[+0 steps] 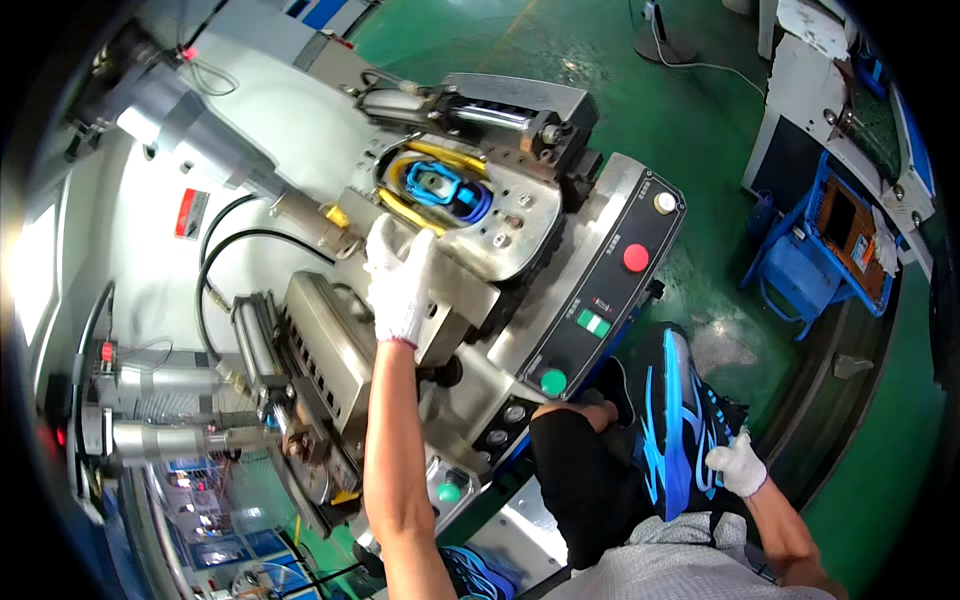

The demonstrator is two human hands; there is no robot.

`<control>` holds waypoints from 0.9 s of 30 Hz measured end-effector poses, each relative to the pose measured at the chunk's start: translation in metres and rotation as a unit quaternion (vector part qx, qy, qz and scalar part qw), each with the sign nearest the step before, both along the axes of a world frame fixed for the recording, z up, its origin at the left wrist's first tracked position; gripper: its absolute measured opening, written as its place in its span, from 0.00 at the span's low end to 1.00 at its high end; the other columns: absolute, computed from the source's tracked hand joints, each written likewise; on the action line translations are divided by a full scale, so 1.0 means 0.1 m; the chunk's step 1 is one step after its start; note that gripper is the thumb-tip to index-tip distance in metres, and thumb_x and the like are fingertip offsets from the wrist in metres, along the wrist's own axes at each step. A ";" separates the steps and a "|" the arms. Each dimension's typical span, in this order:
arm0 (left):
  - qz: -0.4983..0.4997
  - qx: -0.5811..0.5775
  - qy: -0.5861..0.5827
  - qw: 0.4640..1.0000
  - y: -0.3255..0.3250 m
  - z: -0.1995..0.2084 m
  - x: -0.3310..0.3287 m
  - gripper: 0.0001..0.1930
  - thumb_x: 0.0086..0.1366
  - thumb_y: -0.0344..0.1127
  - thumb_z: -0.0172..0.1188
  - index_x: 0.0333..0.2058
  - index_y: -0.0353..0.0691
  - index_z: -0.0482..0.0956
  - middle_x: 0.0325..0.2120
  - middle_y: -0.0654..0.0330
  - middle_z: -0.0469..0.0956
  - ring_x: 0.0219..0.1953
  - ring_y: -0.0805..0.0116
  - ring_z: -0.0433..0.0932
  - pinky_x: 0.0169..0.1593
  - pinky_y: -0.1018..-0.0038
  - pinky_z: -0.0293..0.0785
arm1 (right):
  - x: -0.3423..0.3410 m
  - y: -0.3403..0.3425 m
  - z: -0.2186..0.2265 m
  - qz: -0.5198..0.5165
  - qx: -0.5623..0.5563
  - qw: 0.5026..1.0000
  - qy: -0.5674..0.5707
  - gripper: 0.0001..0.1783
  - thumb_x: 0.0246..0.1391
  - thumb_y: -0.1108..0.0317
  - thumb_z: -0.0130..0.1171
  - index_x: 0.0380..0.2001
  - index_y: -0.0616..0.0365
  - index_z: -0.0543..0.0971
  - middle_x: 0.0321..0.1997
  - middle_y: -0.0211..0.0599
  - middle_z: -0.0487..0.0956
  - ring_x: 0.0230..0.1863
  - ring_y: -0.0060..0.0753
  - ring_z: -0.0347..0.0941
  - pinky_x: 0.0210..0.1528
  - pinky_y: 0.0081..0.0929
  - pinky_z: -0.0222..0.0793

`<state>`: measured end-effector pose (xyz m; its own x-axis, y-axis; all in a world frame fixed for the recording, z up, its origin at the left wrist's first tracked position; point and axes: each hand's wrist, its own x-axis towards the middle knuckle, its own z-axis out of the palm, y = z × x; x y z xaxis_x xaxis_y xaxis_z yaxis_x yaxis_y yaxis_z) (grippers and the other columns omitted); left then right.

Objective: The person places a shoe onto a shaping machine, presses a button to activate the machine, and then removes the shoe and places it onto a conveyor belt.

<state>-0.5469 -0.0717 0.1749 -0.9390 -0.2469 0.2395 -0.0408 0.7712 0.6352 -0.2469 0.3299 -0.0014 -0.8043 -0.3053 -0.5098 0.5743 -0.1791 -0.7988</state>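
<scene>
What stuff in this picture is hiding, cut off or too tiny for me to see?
All in the head view:
- Most fingers of the right hand: hidden behind the blue-and-black shoe.
- Underside of the blue piece in the machine: hidden by the metal around it.
- Rest of the blue shoe near the bottom: cut off by the lower edge.
- Small labels on the button panel: too tiny to read.

The left hand [400,280], white-gloved, fingers parted, is just beside a metal press [522,245]; contact is unclear. In the press, a blue shoe [474,203] sits between 2 yellow strips [410,213]. The right hand [738,466], also gloved, grips a black-and-blue shoe [685,425]. A panel [615,285] bears 1 red button [636,257]. A blue stool [800,275] stands at right.
</scene>
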 end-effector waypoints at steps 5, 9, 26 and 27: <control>0.066 -0.015 -0.008 0.998 -0.01 -0.45 -1.31 0.38 0.66 0.50 0.67 0.69 0.36 0.68 0.62 0.42 0.75 0.62 0.51 0.76 0.66 0.63 0.70 | 0.24 0.27 -0.62 -0.006 0.145 0.988 -0.057 0.45 0.47 0.53 0.76 0.59 0.76 0.72 0.61 0.45 0.78 0.60 0.34 0.74 0.70 0.36 0.64; 0.090 -0.008 0.068 0.994 -0.18 -0.79 -1.85 0.21 0.72 0.41 0.60 0.61 0.43 0.79 0.53 0.47 0.82 0.51 0.57 0.81 0.58 0.65 0.75 | 0.16 0.24 -0.48 -0.038 0.224 0.974 0.006 0.30 0.49 0.57 0.75 0.45 0.73 0.78 0.42 0.39 0.83 0.44 0.29 0.79 0.61 0.35 0.72; -0.112 0.043 0.370 0.921 0.28 0.44 1.04 0.11 0.77 0.33 0.56 0.52 0.37 0.80 0.52 0.47 0.83 0.57 0.52 0.80 0.67 0.56 0.71 | -0.38 -0.07 -0.04 -0.168 0.192 0.963 0.085 0.29 0.52 0.44 0.74 0.20 0.59 0.76 0.23 0.20 0.67 0.26 0.19 0.61 0.31 0.30 0.61; -0.158 0.066 0.335 0.927 0.38 0.35 1.33 0.09 0.74 0.30 0.57 0.48 0.37 0.81 0.51 0.47 0.83 0.58 0.48 0.80 0.68 0.53 0.69 | -0.56 -0.11 0.28 -0.198 0.226 0.944 0.140 0.32 0.52 0.40 0.72 0.27 0.64 0.81 0.26 0.24 0.74 0.29 0.22 0.68 0.37 0.30 0.70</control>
<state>-0.4135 -0.0335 0.2102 -0.6217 -0.0532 0.7814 0.6116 0.5903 0.5268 -0.3029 0.3186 0.0271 -0.9322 0.2447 -0.2667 0.2890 0.0597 -0.9555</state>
